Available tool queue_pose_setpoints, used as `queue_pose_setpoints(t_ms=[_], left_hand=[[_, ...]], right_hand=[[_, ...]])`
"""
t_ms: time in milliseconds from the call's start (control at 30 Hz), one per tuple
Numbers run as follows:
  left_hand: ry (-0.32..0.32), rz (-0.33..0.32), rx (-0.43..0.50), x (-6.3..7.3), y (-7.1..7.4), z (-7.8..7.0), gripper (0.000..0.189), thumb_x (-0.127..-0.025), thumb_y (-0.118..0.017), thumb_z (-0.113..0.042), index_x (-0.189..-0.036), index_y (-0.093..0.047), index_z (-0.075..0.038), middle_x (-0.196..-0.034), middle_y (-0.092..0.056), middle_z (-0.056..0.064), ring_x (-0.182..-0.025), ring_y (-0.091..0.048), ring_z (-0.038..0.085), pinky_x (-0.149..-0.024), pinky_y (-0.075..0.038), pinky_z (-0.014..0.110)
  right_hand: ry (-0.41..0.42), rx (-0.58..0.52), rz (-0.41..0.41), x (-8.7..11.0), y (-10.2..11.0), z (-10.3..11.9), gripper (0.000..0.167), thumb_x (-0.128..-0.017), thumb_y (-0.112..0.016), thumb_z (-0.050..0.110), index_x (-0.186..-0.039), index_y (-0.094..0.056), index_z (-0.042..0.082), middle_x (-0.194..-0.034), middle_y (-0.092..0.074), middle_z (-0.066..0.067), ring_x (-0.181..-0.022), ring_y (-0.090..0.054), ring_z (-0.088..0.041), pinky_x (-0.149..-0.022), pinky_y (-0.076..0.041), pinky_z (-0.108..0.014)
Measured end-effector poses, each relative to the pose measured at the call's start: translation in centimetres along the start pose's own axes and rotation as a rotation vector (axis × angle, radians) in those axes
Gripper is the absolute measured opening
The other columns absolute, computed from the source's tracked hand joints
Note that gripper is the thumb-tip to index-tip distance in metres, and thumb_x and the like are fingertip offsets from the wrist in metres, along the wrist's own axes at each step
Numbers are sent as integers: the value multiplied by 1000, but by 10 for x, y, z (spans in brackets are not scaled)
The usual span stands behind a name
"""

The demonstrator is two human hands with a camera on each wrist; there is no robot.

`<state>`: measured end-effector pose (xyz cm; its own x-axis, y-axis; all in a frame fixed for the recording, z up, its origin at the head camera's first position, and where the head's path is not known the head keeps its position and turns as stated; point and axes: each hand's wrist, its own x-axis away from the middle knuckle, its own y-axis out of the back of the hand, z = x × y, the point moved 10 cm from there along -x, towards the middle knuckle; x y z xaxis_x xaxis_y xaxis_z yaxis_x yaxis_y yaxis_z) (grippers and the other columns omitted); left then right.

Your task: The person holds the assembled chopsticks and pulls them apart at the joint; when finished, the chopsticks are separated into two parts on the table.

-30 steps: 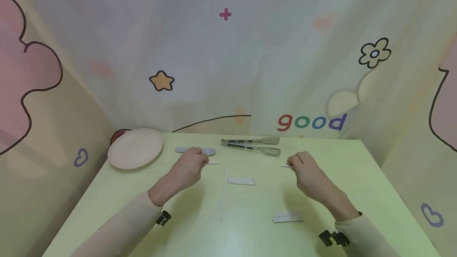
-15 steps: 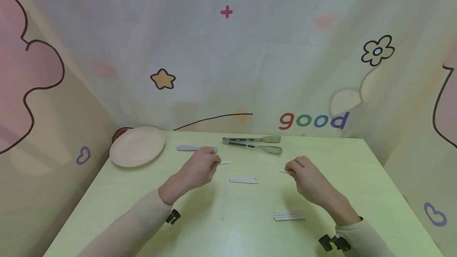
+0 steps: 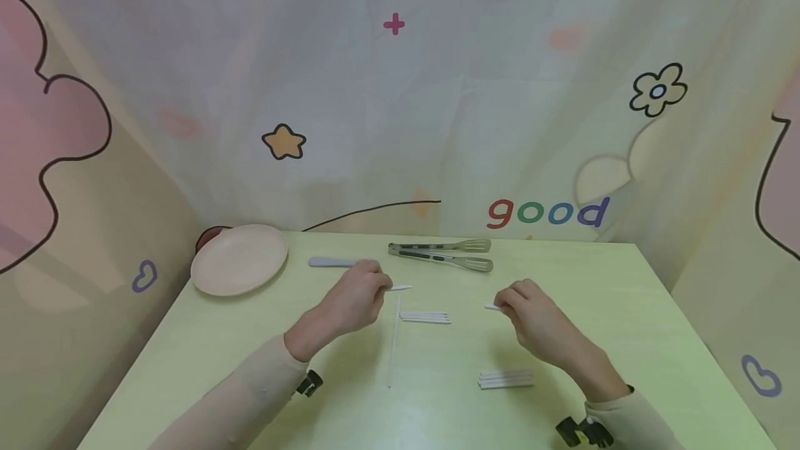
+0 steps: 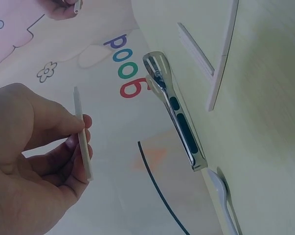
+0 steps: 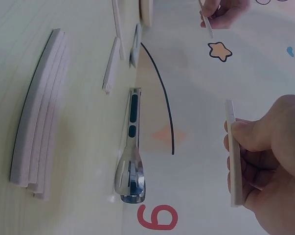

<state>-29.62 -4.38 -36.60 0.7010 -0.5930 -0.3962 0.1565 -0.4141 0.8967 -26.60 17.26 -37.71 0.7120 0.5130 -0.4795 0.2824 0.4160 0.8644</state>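
Note:
Above the table, my left hand (image 3: pixel 357 298) pinches a thin white stick (image 4: pixel 83 142) between thumb and fingers; its narrow tip points right in the head view. Across from it, my right hand (image 3: pixel 532 319) pinches another short white stick (image 5: pixel 234 154), its end poking out leftward. Between and below the hands lies a row of several white sticks (image 3: pixel 425 317), its left end meeting a long thin white stick (image 3: pixel 394 346) that runs toward me. A second bundle of white sticks (image 3: pixel 506 379) lies nearer, left of my right forearm.
Metal tongs (image 3: pixel 440 255) with slotted ends lie at the table's back edge. A pale spoon (image 3: pixel 331 262) lies partly hidden behind my left hand. At the back left, a pale round plate (image 3: pixel 239 260) leans tilted. A printed curtain (image 3: pixel 350 89) hangs behind the table.
My left hand has moved right with its stick, now covering the spoon's bowl. My right hand has shifted slightly left and toward me, still pinching its stick. The sticks on the table stay put.

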Motion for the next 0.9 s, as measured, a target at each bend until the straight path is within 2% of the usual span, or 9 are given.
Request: queue_pose_setpoints(t_ms=[167, 400, 600, 900], left_hand=[[2, 3, 3, -2, -2, -2, 14, -83, -65, 5, -91, -74, -3, -81, -62, 4, -78, -56, 18, -72, -49, 30], [-26, -1, -9, -5, -5, -6, 13, -83, -67, 4, -91, -75, -3, -81, -64, 5, -79, -57, 19, -73, -50, 30], [-19, 19, -1, -9, -10, -8, 13, -84, -66, 3, -90, -75, -4, -81, -64, 4, -77, -58, 18, -71, -49, 29], [-16, 43, 20, -15, -18, -9, 13, -86, -65, 2, -91, -75, -3, -81, -65, 5, -75, -58, 17, -67, -49, 27]], right_hand=[[1, 6, 9, 2, 0, 2, 14, -84, -68, -5, -92, -66, 6, -89, -60, 1, -86, -53, -13, -73, -53, -30], [16, 3, 11, 4, -1, 5, 15, -83, -69, -5, -91, -66, 8, -88, -59, 3, -85, -53, -11, -72, -53, -27], [33, 7, -2, 7, -2, 7, 17, -82, -71, -5, -91, -66, 8, -87, -59, 5, -84, -52, -10, -71, -52, -26], [32, -17, 20, 13, -5, 7, 15, -83, -70, -5, -91, -67, 7, -89, -61, 2, -85, -53, -11, -72, -52, -26]])
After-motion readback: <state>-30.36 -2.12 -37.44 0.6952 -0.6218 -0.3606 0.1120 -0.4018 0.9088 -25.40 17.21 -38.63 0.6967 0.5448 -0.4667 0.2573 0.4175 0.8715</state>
